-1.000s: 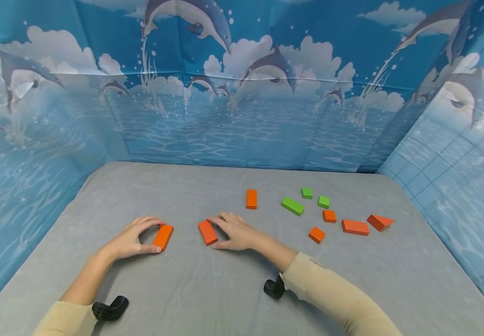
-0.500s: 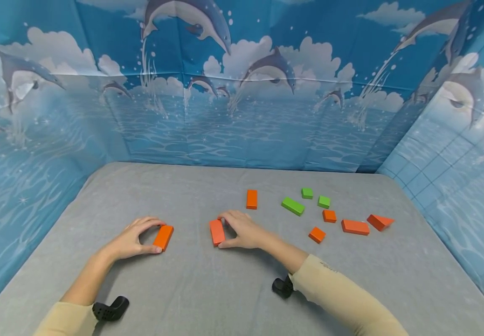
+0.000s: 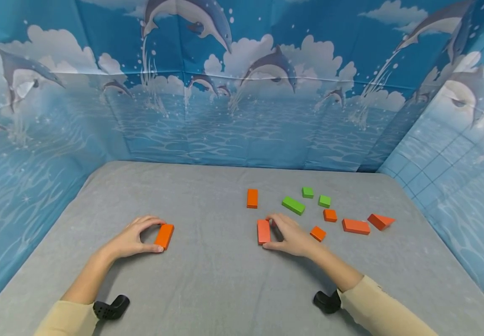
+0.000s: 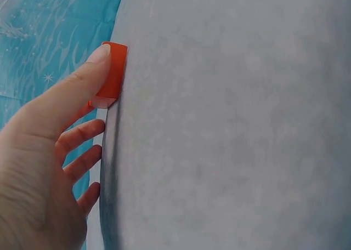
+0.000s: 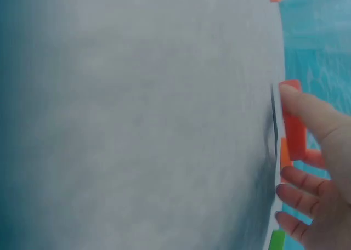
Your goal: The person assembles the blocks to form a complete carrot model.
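Note:
My left hand [image 3: 134, 239] pinches an orange rectangular block [image 3: 164, 236] at its near and far ends, left of centre on the grey cloth. In the left wrist view the thumb lies over one end of that orange block [image 4: 117, 72], and the other fingers are spread below. Right of centre, my right hand [image 3: 293, 237] grips a red-orange rectangular block [image 3: 263, 232] between thumb and index finger. The right wrist view shows this red-orange block [image 5: 295, 130] with the thumb across its upper part, close over the cloth.
Behind the right hand lies another orange block [image 3: 252, 199]. To the right are a long green block [image 3: 293, 206], two small green blocks [image 3: 307, 192], two small orange blocks [image 3: 330, 215], a long red-orange block [image 3: 356, 227] and a triangular block [image 3: 380, 221]. A dolphin-print curtain [image 3: 242, 130] encloses the table.
My right hand has carried the red-orange block to the right, away from the left hand, and the block has turned from slanted to nearly straight. The left hand and its block have stayed put.

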The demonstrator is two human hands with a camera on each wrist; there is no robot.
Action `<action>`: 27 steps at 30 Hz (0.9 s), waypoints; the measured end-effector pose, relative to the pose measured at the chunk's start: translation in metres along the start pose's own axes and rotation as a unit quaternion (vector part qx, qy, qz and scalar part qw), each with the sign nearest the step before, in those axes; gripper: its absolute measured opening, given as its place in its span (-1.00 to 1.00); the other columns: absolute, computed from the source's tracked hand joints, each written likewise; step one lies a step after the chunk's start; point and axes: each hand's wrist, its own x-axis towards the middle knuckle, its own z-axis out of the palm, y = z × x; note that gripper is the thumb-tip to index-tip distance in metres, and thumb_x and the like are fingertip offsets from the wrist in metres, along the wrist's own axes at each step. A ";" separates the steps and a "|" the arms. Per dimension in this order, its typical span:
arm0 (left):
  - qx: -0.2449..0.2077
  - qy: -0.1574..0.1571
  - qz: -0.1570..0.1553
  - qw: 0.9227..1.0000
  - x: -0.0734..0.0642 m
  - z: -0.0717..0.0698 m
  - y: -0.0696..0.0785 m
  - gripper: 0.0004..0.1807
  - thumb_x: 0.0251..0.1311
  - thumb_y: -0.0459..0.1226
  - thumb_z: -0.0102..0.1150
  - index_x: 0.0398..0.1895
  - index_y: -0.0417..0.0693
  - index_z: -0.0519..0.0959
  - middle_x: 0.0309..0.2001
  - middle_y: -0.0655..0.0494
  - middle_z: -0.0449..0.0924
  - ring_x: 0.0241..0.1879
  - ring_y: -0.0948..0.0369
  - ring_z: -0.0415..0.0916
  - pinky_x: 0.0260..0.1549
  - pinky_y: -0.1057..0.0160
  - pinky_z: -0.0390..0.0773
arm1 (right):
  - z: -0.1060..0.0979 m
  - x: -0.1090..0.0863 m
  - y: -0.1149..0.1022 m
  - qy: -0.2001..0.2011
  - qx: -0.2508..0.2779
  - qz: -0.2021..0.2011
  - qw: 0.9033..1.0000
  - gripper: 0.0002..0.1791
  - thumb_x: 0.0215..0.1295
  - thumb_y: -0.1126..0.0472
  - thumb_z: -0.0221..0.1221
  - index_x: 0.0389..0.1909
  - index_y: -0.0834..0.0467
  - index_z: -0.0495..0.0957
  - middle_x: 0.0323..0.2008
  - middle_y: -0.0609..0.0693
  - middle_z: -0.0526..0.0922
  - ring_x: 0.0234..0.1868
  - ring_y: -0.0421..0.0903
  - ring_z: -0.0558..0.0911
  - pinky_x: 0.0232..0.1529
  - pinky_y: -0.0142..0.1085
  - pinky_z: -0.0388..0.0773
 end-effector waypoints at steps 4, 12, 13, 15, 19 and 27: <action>-0.004 0.000 0.004 1.000 0.000 0.000 -0.001 -0.32 -0.20 -0.03 0.43 0.06 -0.05 0.48 0.10 -0.11 0.39 0.10 -0.12 0.25 -0.03 -0.24 0.22 | 0.000 -0.007 0.009 0.001 0.003 0.010 1.000 -0.29 0.00 -0.06 0.32 0.10 0.21 0.31 -0.10 0.02 0.45 -0.08 -0.06 0.41 0.00 -0.05 0.33; -0.009 0.007 -0.004 1.000 0.002 0.001 -0.001 -0.32 -0.23 -0.03 0.45 0.04 -0.07 0.50 0.08 -0.12 0.41 0.08 -0.11 0.26 -0.04 -0.22 0.23 | 0.002 -0.009 0.014 -0.003 0.003 0.019 1.000 -0.28 0.01 -0.09 0.30 0.12 0.21 0.32 -0.06 0.05 0.44 -0.04 -0.02 0.41 0.06 0.05 0.26; -0.008 0.012 -0.004 1.000 0.002 0.002 -0.001 -0.32 -0.24 -0.03 0.46 0.03 -0.07 0.50 0.07 -0.11 0.42 0.07 -0.10 0.27 -0.04 -0.20 0.24 | 0.002 -0.009 0.014 -0.004 0.004 0.019 1.000 -0.28 0.01 -0.09 0.30 0.13 0.21 0.32 -0.06 0.05 0.44 -0.03 -0.02 0.41 0.06 0.05 0.26; -0.007 0.023 0.001 1.000 0.005 0.003 0.001 -0.32 -0.25 -0.03 0.47 0.02 -0.08 0.51 0.04 -0.08 0.45 0.05 -0.07 0.31 -0.04 -0.17 0.27 | 0.002 -0.009 0.014 -0.003 0.006 0.020 1.000 -0.27 0.01 -0.10 0.30 0.13 0.21 0.31 -0.06 0.05 0.44 -0.03 -0.02 0.41 0.06 0.06 0.25; -0.014 0.044 0.020 0.999 0.017 0.007 0.014 -0.31 -0.27 -0.04 0.48 0.02 -0.12 0.51 -0.05 -0.01 0.52 -0.03 0.01 0.40 -0.05 -0.09 0.33 | 0.001 -0.009 0.014 -0.002 0.011 0.020 1.000 -0.27 0.00 -0.09 0.31 0.13 0.21 0.32 -0.07 0.05 0.44 -0.04 -0.01 0.41 0.06 0.06 0.25; -0.039 0.050 0.018 0.998 0.061 0.033 0.067 -0.26 -0.25 0.02 0.45 0.07 -0.09 0.48 -0.11 0.06 0.52 -0.05 0.04 0.39 -0.05 -0.05 0.34 | 0.002 -0.009 0.014 0.006 0.006 0.010 1.000 -0.28 0.00 -0.10 0.31 0.10 0.23 0.33 -0.11 0.04 0.44 -0.08 -0.02 0.41 -0.02 0.05 0.28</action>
